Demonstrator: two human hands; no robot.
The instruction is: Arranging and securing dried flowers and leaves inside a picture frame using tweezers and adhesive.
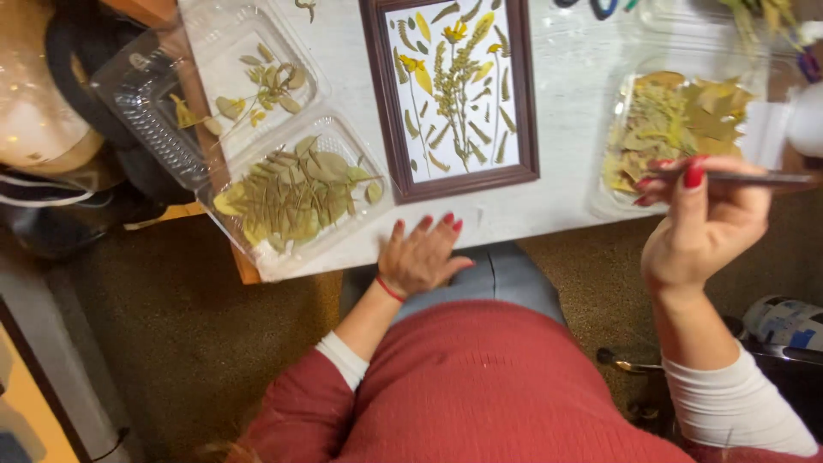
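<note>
Mid-arrangement: right hand (703, 227) pinched shut on tweezers (754, 178) over clear tray of pressed leaves (673, 129). Left hand (420, 255) flat, open, empty on tabletop (566, 94) edge below framed collage (454, 90). Next, likely: careful pick of one leaf.

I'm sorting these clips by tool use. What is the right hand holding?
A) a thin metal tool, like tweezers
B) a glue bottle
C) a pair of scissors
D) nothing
A: the right hand pinches a thin metal tool beside the clear tray of dried leaves.
</note>
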